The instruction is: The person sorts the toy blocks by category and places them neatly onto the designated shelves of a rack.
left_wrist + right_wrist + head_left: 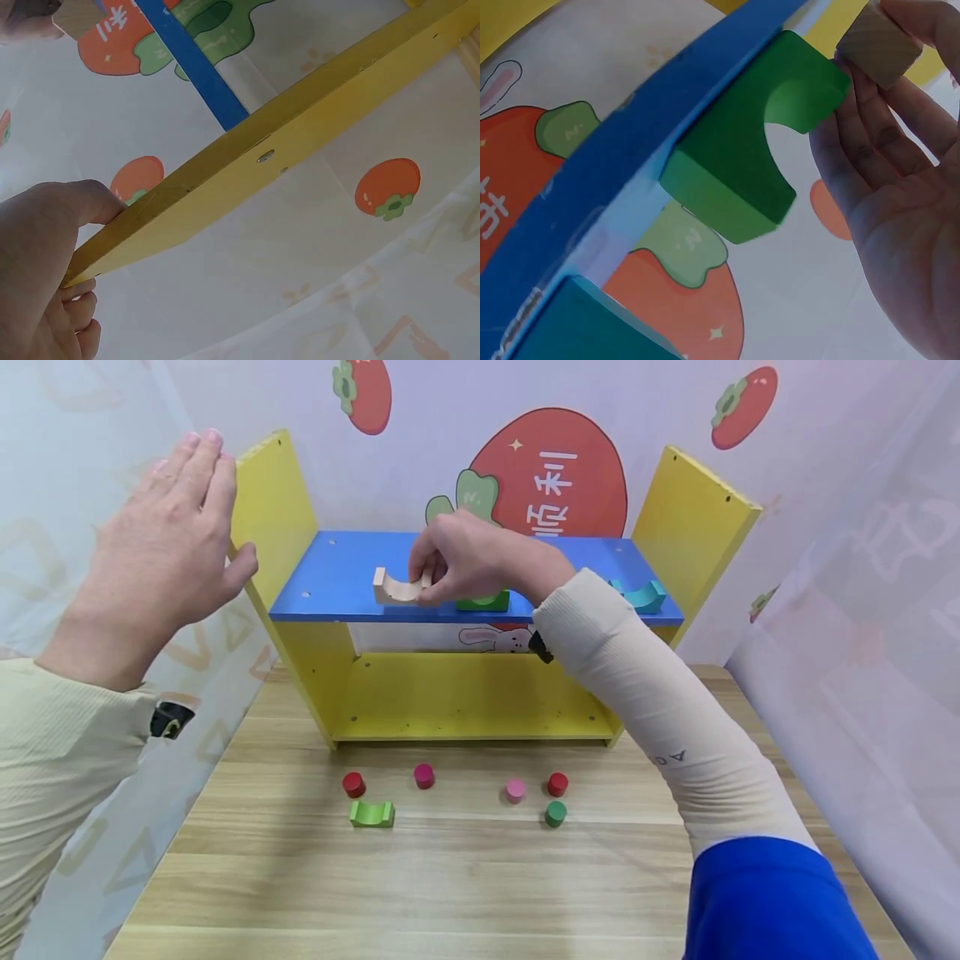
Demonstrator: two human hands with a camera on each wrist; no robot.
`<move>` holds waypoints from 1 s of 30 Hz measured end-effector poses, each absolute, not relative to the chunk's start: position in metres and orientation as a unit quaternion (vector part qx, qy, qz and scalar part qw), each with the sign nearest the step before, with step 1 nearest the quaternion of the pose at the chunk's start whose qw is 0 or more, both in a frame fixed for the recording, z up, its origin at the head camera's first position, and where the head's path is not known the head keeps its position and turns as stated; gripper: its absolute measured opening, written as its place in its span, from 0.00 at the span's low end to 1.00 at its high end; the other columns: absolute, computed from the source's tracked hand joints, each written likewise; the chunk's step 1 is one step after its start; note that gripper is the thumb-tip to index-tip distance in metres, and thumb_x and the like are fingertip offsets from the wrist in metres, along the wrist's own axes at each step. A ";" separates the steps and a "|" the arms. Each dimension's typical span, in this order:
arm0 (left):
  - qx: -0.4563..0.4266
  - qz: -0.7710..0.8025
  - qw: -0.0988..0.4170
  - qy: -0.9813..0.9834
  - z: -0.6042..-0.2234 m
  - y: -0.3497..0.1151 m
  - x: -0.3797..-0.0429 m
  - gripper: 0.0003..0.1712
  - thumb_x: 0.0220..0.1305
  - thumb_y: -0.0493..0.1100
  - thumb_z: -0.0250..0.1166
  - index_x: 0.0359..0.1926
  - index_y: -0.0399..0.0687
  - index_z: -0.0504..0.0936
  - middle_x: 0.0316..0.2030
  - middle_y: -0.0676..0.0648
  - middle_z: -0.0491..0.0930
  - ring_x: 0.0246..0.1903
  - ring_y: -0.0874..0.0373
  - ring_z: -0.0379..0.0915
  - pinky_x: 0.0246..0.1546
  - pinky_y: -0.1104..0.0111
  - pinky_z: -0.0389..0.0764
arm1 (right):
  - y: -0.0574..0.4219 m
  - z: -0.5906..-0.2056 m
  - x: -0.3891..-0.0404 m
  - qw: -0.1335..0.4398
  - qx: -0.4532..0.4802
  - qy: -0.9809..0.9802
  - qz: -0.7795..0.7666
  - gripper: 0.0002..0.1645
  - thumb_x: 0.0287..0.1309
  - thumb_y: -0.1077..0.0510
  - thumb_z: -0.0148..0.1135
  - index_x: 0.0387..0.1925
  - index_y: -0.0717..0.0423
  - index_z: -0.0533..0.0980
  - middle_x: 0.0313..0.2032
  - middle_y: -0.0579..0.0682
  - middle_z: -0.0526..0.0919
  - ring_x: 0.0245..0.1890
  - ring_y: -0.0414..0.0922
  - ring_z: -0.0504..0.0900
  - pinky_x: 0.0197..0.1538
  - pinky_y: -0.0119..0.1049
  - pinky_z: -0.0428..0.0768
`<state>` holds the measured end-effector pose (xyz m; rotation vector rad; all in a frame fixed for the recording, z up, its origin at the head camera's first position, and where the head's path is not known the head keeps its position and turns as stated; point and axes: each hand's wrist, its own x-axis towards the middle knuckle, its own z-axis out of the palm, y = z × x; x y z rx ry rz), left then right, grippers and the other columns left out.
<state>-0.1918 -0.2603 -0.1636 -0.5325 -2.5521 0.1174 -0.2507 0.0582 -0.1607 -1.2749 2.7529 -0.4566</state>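
Observation:
My right hand [476, 556] pinches one end of a plain wooden arch-shaped block [388, 592], its curved hollow facing up, at the left part of the blue shelf [341, 568]. In the right wrist view the wooden block [881, 46] sits between thumb and fingers, near a green arch block [727, 161] on the shelf. My left hand [161, 539] holds the yellow side panel [277, 493] near its top. The left wrist view has its thumb on one face of the panel [225, 172] and the fingers around the other.
A teal arch block [647, 597] stands at the shelf's right end, by the right yellow panel [697, 518]. On the wooden table [465, 885] lie a light green arch block [372, 815], red cylinders [354, 785], pink cylinders [514, 791] and a green cylinder [556, 814].

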 end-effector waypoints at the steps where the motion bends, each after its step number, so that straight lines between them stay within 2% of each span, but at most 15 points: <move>1: -0.196 0.045 0.262 -0.944 -0.164 -0.260 -0.192 0.49 0.69 0.41 0.59 0.79 0.21 0.45 0.81 0.23 0.46 0.83 0.30 0.43 0.85 0.43 0.46 | 0.058 -0.162 -0.252 0.039 -0.415 0.897 -0.147 0.12 0.62 0.53 0.74 0.45 0.55 0.88 0.41 0.50 0.88 0.41 0.43 0.83 0.48 0.33 0.85; 25: -0.189 0.046 0.258 -0.946 -0.166 -0.260 -0.192 0.48 0.71 0.42 0.57 0.79 0.21 0.44 0.82 0.25 0.44 0.83 0.31 0.40 0.85 0.44 0.44 | 0.055 -0.175 -0.259 0.048 -0.410 0.902 -0.130 0.12 0.65 0.51 0.72 0.45 0.53 0.87 0.41 0.49 0.88 0.42 0.43 0.82 0.51 0.33 0.86; 30: -0.191 0.039 0.259 -0.946 -0.165 -0.259 -0.193 0.48 0.70 0.42 0.57 0.79 0.21 0.45 0.81 0.24 0.45 0.83 0.31 0.41 0.85 0.44 0.44 | 0.053 -0.173 -0.258 0.050 -0.409 0.904 -0.112 0.14 0.66 0.50 0.72 0.48 0.53 0.87 0.42 0.49 0.88 0.43 0.43 0.83 0.52 0.32 0.86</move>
